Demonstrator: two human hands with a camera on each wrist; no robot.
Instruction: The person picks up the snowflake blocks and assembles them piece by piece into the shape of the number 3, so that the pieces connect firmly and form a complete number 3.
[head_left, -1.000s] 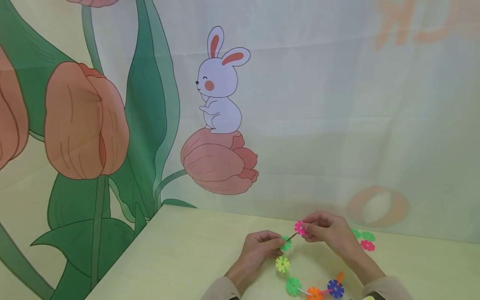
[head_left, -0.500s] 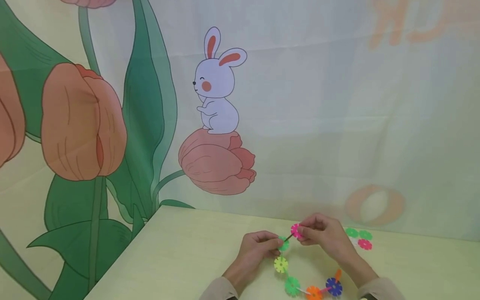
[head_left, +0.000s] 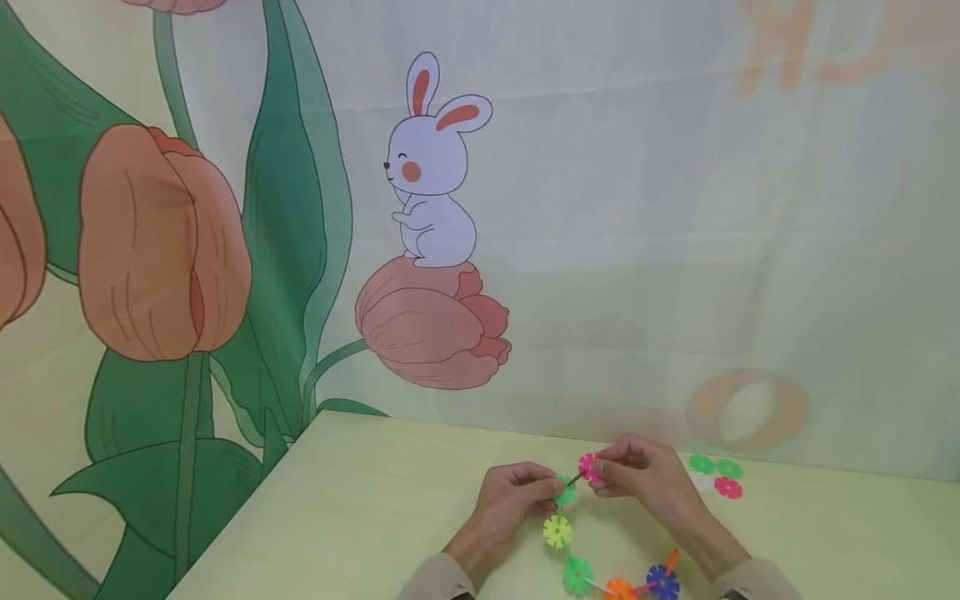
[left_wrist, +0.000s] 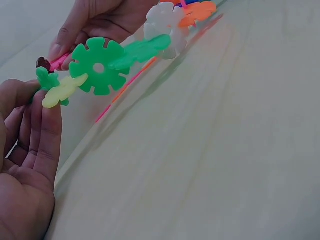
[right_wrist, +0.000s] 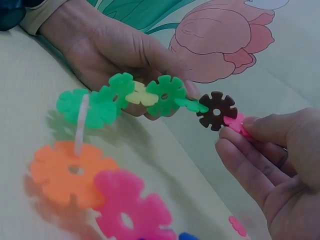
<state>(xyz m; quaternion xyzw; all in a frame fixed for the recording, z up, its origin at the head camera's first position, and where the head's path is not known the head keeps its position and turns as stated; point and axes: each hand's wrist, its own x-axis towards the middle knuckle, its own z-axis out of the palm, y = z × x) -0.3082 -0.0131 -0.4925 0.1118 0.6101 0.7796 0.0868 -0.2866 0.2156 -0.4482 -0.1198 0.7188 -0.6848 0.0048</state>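
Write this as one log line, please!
left hand: pinches green notched disc | right hand: pinches pink notched disc | brown notched disc: between those discs

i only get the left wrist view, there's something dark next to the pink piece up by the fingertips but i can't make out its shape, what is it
Observer: The right wrist view shows it face-on: a brown disc with notches round its rim and a hole in the middle.
Operator: ok, anything loose lying about
Observer: Yes, in the head view two green discs, a pink disc and a white disc lie on the table, to the right of the right hand.
Operator: and behind that
Observer: The head view shows a backdrop with a white rabbit sitting on a tulip.
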